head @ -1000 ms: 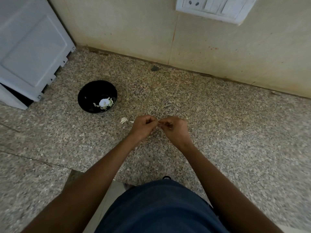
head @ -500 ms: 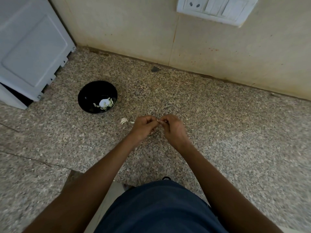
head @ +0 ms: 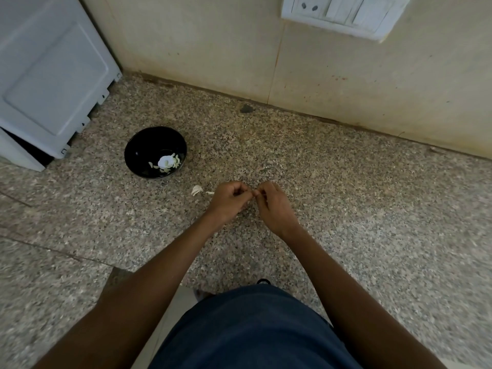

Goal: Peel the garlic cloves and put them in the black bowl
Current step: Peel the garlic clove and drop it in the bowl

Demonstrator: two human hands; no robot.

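Note:
The black bowl [head: 143,150] stands on the speckled granite counter [head: 346,209], to the left of my hands, with several pale peeled cloves [head: 167,163] at its bottom. My left hand [head: 230,199] and my right hand [head: 274,205] meet fingertip to fingertip over the counter's middle. Both have curled fingers and pinch a small garlic clove between them; the clove is almost wholly hidden by the fingers. A small white piece of garlic [head: 197,189] lies on the counter just left of my left hand.
A grey-white appliance [head: 48,75] fills the far left corner. A beige wall runs along the back, with a white socket and switch plate [head: 343,12] high up. A dark spot [head: 246,109] sits near the wall's base. My blue clothing [head: 250,331] is at the bottom.
My hands have stayed in the same place over the counter, with only small finger movements on the clove. The bowl and the loose garlic piece have not moved.

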